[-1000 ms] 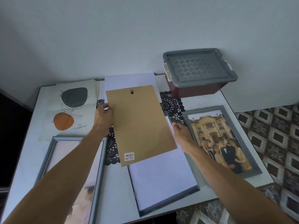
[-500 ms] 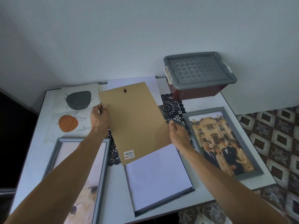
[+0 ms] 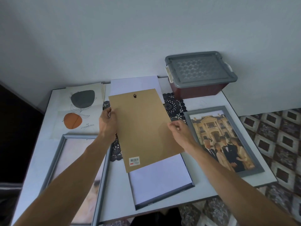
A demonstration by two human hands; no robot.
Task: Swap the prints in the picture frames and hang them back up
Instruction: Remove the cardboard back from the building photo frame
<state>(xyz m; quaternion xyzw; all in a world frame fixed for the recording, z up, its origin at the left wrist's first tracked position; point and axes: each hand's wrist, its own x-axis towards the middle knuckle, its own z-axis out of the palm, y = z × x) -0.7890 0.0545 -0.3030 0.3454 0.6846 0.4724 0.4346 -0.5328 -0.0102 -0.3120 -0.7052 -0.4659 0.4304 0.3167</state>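
A brown backing board (image 3: 143, 128) with a black hanger at its top and a barcode sticker near its bottom is held above the table. My left hand (image 3: 108, 121) grips its left edge and my right hand (image 3: 179, 130) pinches its right edge. Under it lies a dark frame (image 3: 162, 201) face down, with white paper (image 3: 161, 178) showing in it. A loose print with a dark shape and an orange shape (image 3: 79, 110) lies at the back left. A grey frame (image 3: 52, 168) with a pale print lies at the front left. Another grey frame (image 3: 228, 141) at the right holds a group photo.
A grey-lidded dark red storage box (image 3: 200, 75) stands at the back right against the wall. A white sheet (image 3: 135, 84) and a black lace doily (image 3: 175, 106) lie at the back middle. The white table (image 3: 120, 193) ends near me; patterned floor (image 3: 276, 136) is to the right.
Both hands have kept hold of the backing board, which shifted a little over the face-down frame. The view has moved slightly.
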